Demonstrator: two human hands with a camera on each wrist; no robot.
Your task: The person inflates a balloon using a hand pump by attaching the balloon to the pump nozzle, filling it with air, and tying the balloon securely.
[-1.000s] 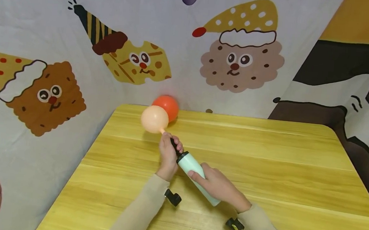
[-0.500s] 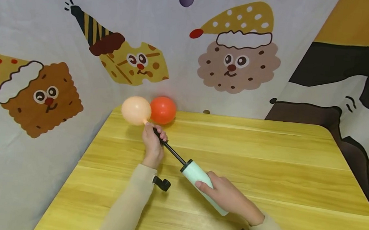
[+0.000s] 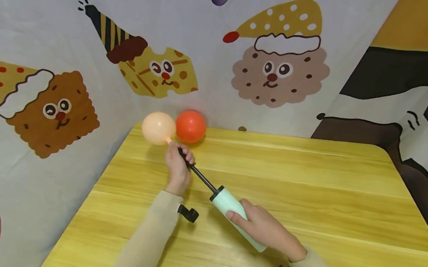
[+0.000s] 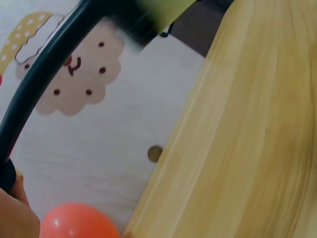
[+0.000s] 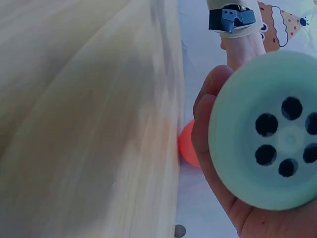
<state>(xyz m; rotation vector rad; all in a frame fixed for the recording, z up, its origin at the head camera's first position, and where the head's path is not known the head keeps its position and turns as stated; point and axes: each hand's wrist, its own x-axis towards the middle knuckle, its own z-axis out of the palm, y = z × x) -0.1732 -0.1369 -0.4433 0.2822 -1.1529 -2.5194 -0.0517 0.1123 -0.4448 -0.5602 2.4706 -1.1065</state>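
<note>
A mint-green hand balloon pump (image 3: 226, 200) slants across the middle of the head view, its thin black rod (image 3: 203, 178) drawn out of the barrel. My left hand (image 3: 177, 169) grips the black front end, thumb at the neck of a peach balloon (image 3: 158, 128). That balloon is inflated and round, and its neck sits at the pump's tip. My right hand (image 3: 267, 228) wraps around the green barrel. In the right wrist view, the barrel's round end cap (image 5: 225, 148) shows several dark holes. The rod (image 4: 44, 69) crosses the left wrist view.
A red inflated balloon (image 3: 191, 126) rests at the table's back edge, beside the peach one. The wooden table (image 3: 326, 192) stands against a white cloth backdrop (image 3: 217, 87) printed with cartoon snacks. Black camera mounts (image 3: 188, 213) sit on both wrists.
Over the last second my hands have moved apart, pulling the rod out of the barrel. The left hand and peach balloon shifted left, uncovering the red balloon. The last half second shows little movement.
</note>
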